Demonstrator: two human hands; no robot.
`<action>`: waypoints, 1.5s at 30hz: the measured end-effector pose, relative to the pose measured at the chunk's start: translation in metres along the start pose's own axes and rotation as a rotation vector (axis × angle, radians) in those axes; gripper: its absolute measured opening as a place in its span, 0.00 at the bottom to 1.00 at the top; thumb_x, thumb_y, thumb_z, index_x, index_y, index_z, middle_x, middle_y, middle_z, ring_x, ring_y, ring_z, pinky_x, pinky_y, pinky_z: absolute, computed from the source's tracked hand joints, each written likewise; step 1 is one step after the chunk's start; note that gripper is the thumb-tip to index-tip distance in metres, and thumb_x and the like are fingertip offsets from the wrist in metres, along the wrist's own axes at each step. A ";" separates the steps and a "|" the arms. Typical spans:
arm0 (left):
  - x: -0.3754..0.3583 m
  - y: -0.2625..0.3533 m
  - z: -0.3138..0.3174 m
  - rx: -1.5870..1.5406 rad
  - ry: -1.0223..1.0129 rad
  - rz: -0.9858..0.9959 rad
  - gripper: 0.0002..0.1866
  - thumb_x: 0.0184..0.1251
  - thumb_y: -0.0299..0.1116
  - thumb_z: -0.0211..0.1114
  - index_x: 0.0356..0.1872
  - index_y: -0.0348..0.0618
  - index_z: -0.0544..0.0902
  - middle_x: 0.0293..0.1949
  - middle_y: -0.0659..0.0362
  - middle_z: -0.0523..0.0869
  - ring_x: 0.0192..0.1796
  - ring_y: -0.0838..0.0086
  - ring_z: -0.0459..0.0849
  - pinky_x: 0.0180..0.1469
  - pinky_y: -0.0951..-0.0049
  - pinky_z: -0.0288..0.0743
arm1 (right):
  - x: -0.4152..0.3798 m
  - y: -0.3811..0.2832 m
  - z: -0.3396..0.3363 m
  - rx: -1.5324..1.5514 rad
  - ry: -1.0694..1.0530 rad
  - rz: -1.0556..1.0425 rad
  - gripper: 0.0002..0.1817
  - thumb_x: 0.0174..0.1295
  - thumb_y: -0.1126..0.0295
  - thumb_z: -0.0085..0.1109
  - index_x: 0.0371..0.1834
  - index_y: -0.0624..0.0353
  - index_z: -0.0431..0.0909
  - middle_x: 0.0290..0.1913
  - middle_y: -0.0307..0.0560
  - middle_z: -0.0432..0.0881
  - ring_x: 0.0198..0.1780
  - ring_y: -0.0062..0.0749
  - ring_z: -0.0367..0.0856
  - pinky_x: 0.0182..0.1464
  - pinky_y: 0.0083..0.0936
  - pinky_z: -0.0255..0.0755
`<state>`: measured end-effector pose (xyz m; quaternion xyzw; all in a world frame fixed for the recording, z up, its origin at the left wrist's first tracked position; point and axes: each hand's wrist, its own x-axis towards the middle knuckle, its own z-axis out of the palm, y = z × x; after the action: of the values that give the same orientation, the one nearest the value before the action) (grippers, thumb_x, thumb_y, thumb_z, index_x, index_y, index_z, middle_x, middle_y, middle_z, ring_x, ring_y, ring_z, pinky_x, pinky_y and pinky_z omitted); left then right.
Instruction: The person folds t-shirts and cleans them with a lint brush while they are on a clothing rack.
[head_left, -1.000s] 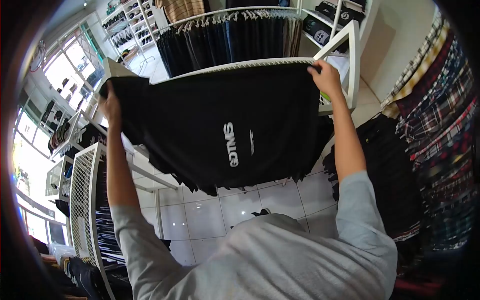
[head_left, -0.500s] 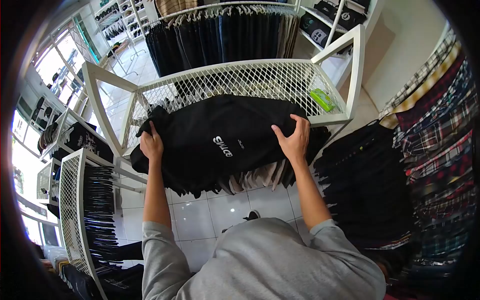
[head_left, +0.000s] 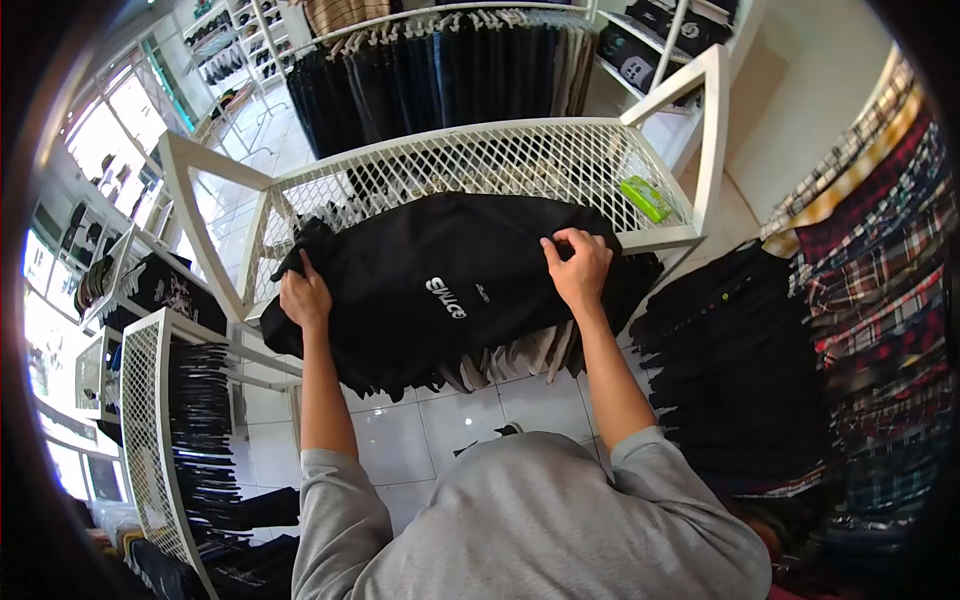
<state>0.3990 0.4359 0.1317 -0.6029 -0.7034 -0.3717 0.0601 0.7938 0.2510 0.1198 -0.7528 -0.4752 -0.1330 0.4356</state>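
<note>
Fabric in the head camera's view is mostly matte: a black garment (head_left: 440,240) lies in soft, loose folds over the near edge of a white metal mesh rack (head_left: 665,238), part on its top and part draping down the near side. The left hand (head_left: 305,295) is curled around bunched cloth at the garment's left end; the right hand (head_left: 580,268), thumb and bent fingers drawn together, pinches a fold near its right end. Bold white lettering (head_left: 445,298) on the black surface, inverted from the wearer's side, seems to read "GDTMS"; smaller white print (head_left: 482,292) beside it is too tiny to make out. The rack has diamond-shaped openings, a gently bowed far rim and thick square-edged end frames. A glossy, bright green packet (head_left: 645,198) rests on its mesh near the right end, its writing unreadable. Below the rack's near edge show ragged hems of beige and dark hanging clothes (head_left: 510,360), above shiny white floor tiles (head_left: 395,440). Beyond the rack hangs a dense row of dark trousers (head_left: 430,90). Right of the rack are black garments (head_left: 740,370) and, farther out, checked plaid shirts (head_left: 880,310) in red, yellow and white. Left of it stands another mesh-sided rack (head_left: 148,400) of tightly packed dark clothes (head_left: 200,430).
</note>
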 end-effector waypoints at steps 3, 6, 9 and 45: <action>0.003 -0.002 0.002 0.010 0.001 -0.004 0.30 0.81 0.54 0.51 0.38 0.35 0.87 0.38 0.43 0.88 0.44 0.44 0.86 0.48 0.47 0.78 | 0.006 -0.005 0.002 -0.008 -0.031 0.095 0.15 0.60 0.52 0.74 0.38 0.50 0.87 0.38 0.39 0.88 0.48 0.45 0.82 0.54 0.46 0.67; 0.001 0.005 -0.005 -0.036 0.011 0.009 0.27 0.81 0.53 0.52 0.40 0.37 0.88 0.37 0.43 0.88 0.44 0.44 0.86 0.47 0.48 0.78 | 0.018 -0.005 0.005 -0.178 -0.163 0.185 0.19 0.61 0.49 0.71 0.41 0.52 0.89 0.39 0.41 0.89 0.49 0.46 0.82 0.54 0.46 0.67; 0.001 0.004 -0.001 -0.070 0.013 0.042 0.27 0.81 0.53 0.53 0.40 0.37 0.87 0.39 0.43 0.88 0.44 0.44 0.86 0.48 0.47 0.78 | 0.025 -0.007 0.005 -0.162 -0.210 0.207 0.19 0.62 0.49 0.71 0.42 0.52 0.89 0.40 0.45 0.90 0.50 0.47 0.82 0.56 0.46 0.67; 0.131 0.036 -0.170 -1.179 0.463 0.022 0.18 0.82 0.40 0.61 0.50 0.31 0.87 0.39 0.59 0.89 0.40 0.81 0.82 0.47 0.78 0.77 | 0.137 0.049 -0.139 1.054 0.204 0.135 0.08 0.76 0.65 0.63 0.40 0.57 0.82 0.39 0.32 0.83 0.41 0.15 0.77 0.47 0.17 0.71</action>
<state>0.3341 0.4399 0.3397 -0.4458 -0.3432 -0.8168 -0.1276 0.9346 0.2161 0.2589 -0.4444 -0.3833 0.0795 0.8058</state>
